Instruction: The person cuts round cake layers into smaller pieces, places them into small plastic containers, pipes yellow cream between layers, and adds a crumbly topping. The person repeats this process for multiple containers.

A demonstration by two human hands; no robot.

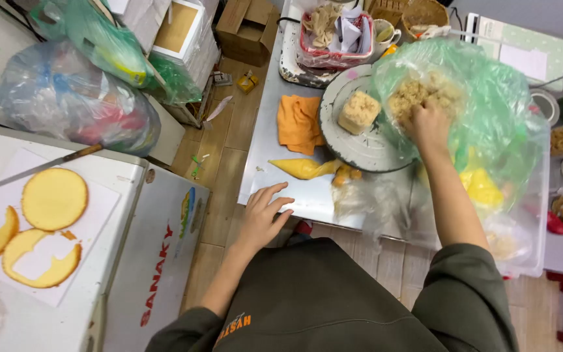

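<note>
Steel worktable (265,137) over a wood floor, white chest freezer (158,254) to the left with a round sponge cake (54,199) and cut-out rings on paper, long knife (40,167) beside them. Right hand (429,124) is inside a green plastic bag (490,111), fingers curled down into the cake crumbs (418,91); can't tell how tight the grip is. Left hand (263,212) rests flat on the table's near edge, fingers spread, holding nothing. Turntable (360,146) carries a square crumb-coated cake block (358,112), touching the bag. Orange cloth (298,120) and yellow piping bag (304,168) lie just left of it.
</note>
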